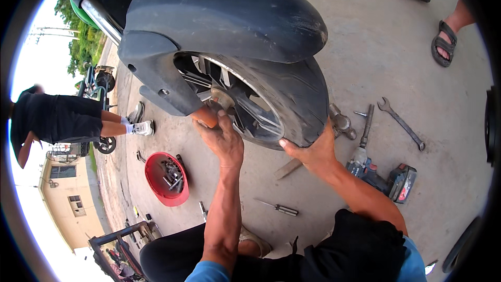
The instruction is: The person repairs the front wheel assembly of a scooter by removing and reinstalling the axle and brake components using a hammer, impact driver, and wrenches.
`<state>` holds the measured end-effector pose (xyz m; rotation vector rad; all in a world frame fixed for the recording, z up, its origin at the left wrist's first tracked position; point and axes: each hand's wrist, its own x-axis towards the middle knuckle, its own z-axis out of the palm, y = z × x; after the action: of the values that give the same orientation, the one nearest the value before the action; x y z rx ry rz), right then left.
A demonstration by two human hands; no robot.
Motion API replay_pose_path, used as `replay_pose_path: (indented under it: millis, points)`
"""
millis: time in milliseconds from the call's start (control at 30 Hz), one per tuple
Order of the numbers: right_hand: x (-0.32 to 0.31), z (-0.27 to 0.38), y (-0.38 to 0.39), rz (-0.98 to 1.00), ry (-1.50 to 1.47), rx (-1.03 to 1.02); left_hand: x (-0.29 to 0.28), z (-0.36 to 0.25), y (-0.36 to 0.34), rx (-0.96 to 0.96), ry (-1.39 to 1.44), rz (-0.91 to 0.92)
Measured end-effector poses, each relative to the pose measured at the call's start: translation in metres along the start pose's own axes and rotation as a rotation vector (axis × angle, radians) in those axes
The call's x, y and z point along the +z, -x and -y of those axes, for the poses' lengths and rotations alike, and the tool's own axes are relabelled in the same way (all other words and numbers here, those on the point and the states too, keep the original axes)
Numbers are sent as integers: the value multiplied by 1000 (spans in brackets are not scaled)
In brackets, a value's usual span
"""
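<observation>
A motorcycle front wheel with a black tyre (292,94) and spoked rim sits under a dark fender (224,10) and fork cover (156,73). My left hand (224,141) has its fingers closed around an orange part (205,116) at the lower end of the fork, beside the hub (222,96); whether that part is fixed to the fork I cannot tell. My right hand (313,151) grips the tyre's lower right side, thumb on the tread. Partly hidden behind it lie a hammer (340,124) and a short bar (287,168).
On the concrete are a cordless impact wrench (383,183), a spanner (404,125), a screwdriver (286,210) and a red helmet (169,188) holding several metal parts. A person in dark shorts (70,117) stands at left; sandalled feet (443,44) at upper right. A metal rack (117,237) is at lower left.
</observation>
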<state>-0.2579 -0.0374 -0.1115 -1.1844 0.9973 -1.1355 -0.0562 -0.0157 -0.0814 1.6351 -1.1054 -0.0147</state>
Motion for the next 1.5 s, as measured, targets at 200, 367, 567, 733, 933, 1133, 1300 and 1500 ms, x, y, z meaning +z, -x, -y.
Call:
replay_pose_path:
  millis: [200,367,567,733,933,1133,1300,1500]
  points:
    - [1,0,-3,-7,-112,13,3,-4,1,10,-47,-18]
    - [8,4,13,-53,-28,-49,-1,-8,4,-39,25,-26]
    - [15,45,32,5,22,-109,-18,32,65,-589,288,-61]
    - [16,34,32,53,0,-246,15,9,79,-1126,1301,310]
    - [0,22,28,138,-66,-304,36,21,78,-1034,1353,88]
    - [-64,-22,20,-297,-256,-276,43,5,71,-1150,1316,-75]
    - [39,-25,1,-146,-914,146,31,23,80,-1115,1271,-22]
    - [38,-27,9,-81,-594,52,28,20,65,-1013,1138,-15]
